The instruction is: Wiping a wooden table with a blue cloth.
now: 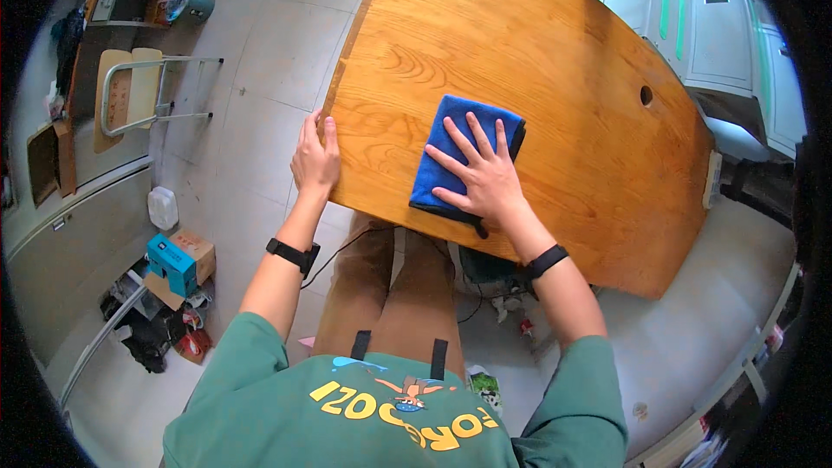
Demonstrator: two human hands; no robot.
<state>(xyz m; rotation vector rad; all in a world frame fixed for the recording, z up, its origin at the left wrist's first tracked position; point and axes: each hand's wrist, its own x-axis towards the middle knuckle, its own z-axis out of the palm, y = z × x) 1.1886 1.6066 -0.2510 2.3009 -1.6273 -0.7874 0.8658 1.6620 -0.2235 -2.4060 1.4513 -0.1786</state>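
Observation:
A folded blue cloth (pixel 442 160) with dark edging lies flat on the wooden table (pixel 572 78), close to its near edge. My right hand (pixel 485 172) presses down on it with fingers spread wide, covering much of its right half. At the table's left edge, near the front corner, rests my left hand (pixel 315 156). Its thumb and fingers are apart, with the fingertips partly turned away, and it touches the corner without holding anything loose. Both wrists wear black bands.
A round hole (pixel 646 96) pierces the tabletop at the far right. On the floor to the left stand a folding chair (pixel 139 91), a white plastic jug (pixel 162 207) and a blue box (pixel 173 264) beside cardboard. Dark cables hang under the table. White cabinets (pixel 719 35) line the far right.

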